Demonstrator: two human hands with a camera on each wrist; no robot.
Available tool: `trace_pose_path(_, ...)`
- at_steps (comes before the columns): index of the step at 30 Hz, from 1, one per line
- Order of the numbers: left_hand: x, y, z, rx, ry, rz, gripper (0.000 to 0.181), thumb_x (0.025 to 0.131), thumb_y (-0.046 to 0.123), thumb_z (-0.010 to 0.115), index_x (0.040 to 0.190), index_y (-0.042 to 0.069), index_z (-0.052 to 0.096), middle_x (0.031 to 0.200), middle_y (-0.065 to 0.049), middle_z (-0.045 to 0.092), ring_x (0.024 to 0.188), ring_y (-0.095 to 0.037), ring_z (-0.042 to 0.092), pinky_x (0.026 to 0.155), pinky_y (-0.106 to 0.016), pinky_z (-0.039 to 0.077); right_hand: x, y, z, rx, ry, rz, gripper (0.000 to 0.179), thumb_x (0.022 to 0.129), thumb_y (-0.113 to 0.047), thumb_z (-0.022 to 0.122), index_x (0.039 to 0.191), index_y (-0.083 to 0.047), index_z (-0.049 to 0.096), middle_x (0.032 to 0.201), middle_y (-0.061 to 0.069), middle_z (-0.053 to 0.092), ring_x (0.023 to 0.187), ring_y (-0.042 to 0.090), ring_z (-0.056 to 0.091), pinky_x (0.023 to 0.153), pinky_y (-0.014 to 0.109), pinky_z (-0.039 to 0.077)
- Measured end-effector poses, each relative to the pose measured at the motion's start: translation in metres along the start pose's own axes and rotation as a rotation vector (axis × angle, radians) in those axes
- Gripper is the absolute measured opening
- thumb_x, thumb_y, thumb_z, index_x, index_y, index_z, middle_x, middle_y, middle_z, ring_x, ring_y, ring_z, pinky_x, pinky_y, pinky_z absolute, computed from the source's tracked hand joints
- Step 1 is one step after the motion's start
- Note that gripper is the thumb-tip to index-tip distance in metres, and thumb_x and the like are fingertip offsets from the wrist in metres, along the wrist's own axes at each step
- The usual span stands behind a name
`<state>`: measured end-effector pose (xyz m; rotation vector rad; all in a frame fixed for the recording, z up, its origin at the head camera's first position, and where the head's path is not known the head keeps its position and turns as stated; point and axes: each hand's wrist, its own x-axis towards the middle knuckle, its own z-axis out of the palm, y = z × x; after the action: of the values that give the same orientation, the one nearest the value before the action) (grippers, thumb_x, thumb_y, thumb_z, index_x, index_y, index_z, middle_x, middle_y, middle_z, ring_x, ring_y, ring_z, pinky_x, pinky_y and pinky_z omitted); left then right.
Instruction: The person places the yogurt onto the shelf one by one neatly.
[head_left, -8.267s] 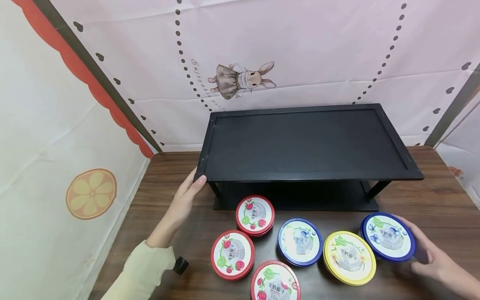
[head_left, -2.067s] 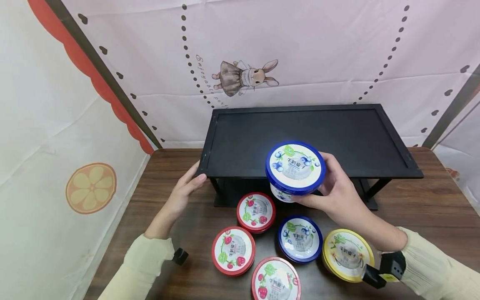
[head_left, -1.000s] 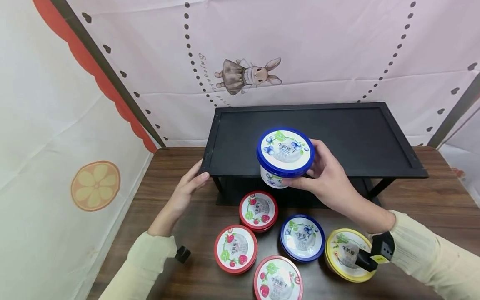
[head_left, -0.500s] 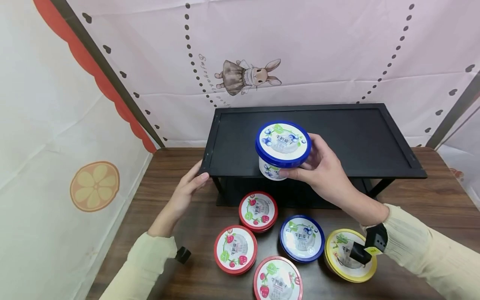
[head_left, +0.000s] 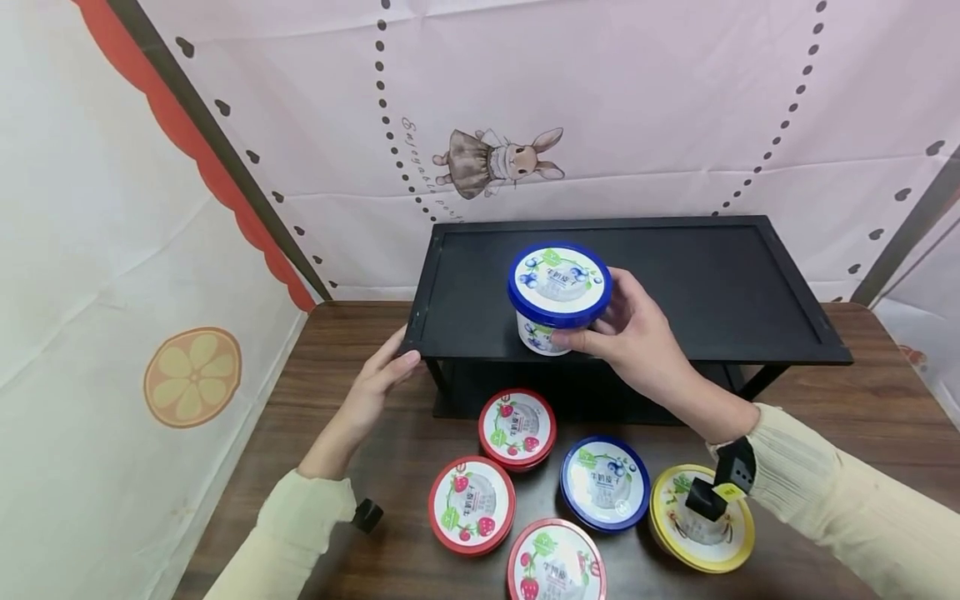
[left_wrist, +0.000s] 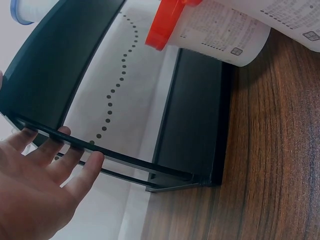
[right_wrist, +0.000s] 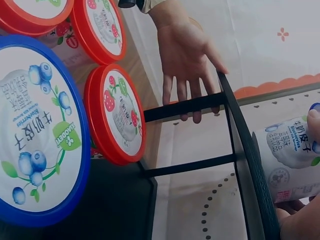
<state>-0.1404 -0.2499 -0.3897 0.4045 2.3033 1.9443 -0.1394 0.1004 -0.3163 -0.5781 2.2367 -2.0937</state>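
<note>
My right hand [head_left: 637, 333] grips a blue-lidded tub [head_left: 559, 286] printed with blueberries, thumb on its near side. The tub is upright at the front of the black shelf's top board [head_left: 697, 283], left of centre; whether its base touches the board I cannot tell. At the shelf's left front corner my left hand [head_left: 367, 396] touches the frame. Its fingers [left_wrist: 87, 172] lie fairly straight against the side bars in the left wrist view. Below the shelf front stand red-lidded tubs [head_left: 517, 428], another blue-lidded tub [head_left: 605, 483] and a yellow-lidded tub [head_left: 702, 533].
A dark wooden table [head_left: 862, 433] carries everything. Behind the shelf hangs a pink printed cloth [head_left: 637, 92], and a white cloth [head_left: 67, 275] covers the left side. The lower board [head_left: 600, 398] sits under the top one. Partly over the yellow lid hangs a black wrist device [head_left: 708, 498].
My right hand has lifted the blue-lidded tub from the table's right side and carried it left, over the shelf's front. Lately it has shifted slightly left. My left hand has stayed at the shelf corner.
</note>
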Motion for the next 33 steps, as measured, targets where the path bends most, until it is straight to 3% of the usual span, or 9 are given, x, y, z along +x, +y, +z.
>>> trace_pose_path(7,0.0,-0.001,0.0,-0.015,0.002,0.01,0.054,0.103,0.025,0.046,0.154,0.014,0.033,0.151,-0.006,0.039,0.126,-0.027,0.047,0.105,-0.057,0.031,0.005,-0.003,0.004,-0.087,-0.004,0.024,0.078,0.084,-0.01,0.08,0.146,-0.007,0.033,0.139,0.008,0.047,0.133,0.022,0.043,0.108,0.04,0.032)
trace_pose_path(14,0.0,-0.001,0.0,-0.013,0.001,0.016,0.054,0.103,0.026,0.046,0.154,0.015,0.034,0.151,-0.005,0.04,0.126,-0.026,0.047,0.105,-0.052,0.034,0.006,-0.006,0.009,-0.186,0.002,0.017,0.079,0.084,-0.018,0.08,0.147,-0.009,0.034,0.14,0.008,0.049,0.132,0.025,0.044,0.108,0.046,0.033)
trace_pose_path(20,0.0,-0.001,0.001,-0.004,0.007,0.018,0.054,0.103,0.026,0.047,0.154,0.015,0.034,0.15,-0.006,0.041,0.125,-0.026,0.048,0.102,-0.039,0.039,0.01,-0.008,0.012,-0.145,-0.007,0.016,0.079,0.083,-0.014,0.081,0.146,-0.008,0.034,0.14,0.008,0.05,0.133,0.02,0.043,0.108,0.038,0.033)
trace_pose_path(33,-0.002,-0.001,0.002,-0.006,0.033,0.02,0.054,0.102,0.026,0.048,0.153,0.013,0.035,0.151,-0.006,0.04,0.126,-0.025,0.048,0.101,-0.036,0.04,0.019,-0.011,0.019,-0.13,-0.022,0.073,0.083,0.084,-0.015,0.08,0.149,-0.008,0.029,0.144,0.01,0.044,0.137,0.024,0.037,0.11,0.042,0.029)
